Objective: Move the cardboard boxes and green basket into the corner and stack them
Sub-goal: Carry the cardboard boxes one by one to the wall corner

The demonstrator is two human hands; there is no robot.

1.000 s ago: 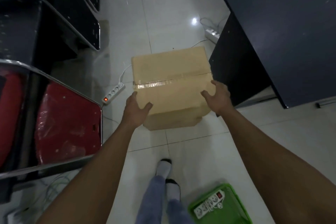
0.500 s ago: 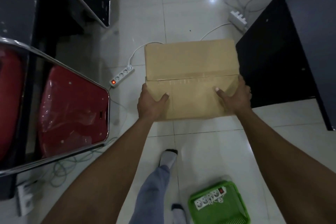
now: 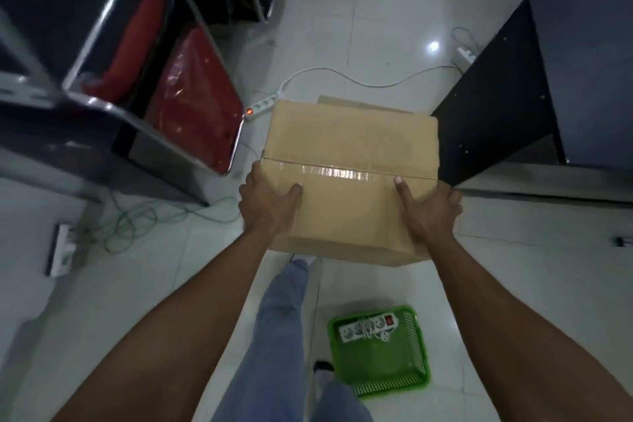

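Fingers [image 3: 255,178] of left hand [image 3: 267,205] and right hand [image 3: 430,212]: wrapped round opposite sides of the taped cardboard box [image 3: 349,144], thumbs flat on its lid. This two-sided clamp probably keeps the load level while it is carried. Green basket [image 3: 419,346]: on the tiles by the person's feet, power strip [image 3: 368,327] inside, not yet moved.
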